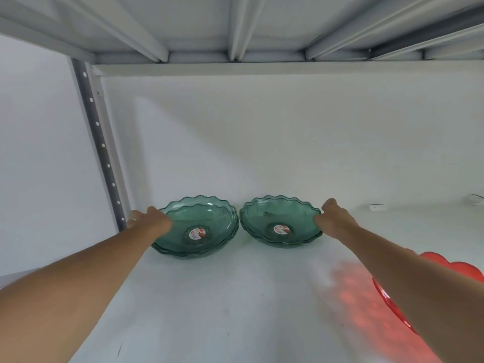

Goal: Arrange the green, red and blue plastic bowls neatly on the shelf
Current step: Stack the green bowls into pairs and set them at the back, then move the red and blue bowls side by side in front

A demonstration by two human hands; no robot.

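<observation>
Two stacks of see-through green bowls with wavy rims stand side by side at the back of the white shelf (235, 297). My left hand (150, 218) grips the left rim of the left green stack (207, 221). My right hand (334, 218) grips the right rim of the right green stack (280, 218). Each top bowl has a round red and white sticker in its middle. A red bowl (392, 305) sits at the shelf's front right, partly hidden by my right forearm. No blue bowl is in view.
A grey perforated upright post (100, 150) stands at the shelf's back left corner. The underside of the upper shelf (235, 27) hangs low overhead. A white wall closes the back. Two small white items (376, 207) lie far right by the wall.
</observation>
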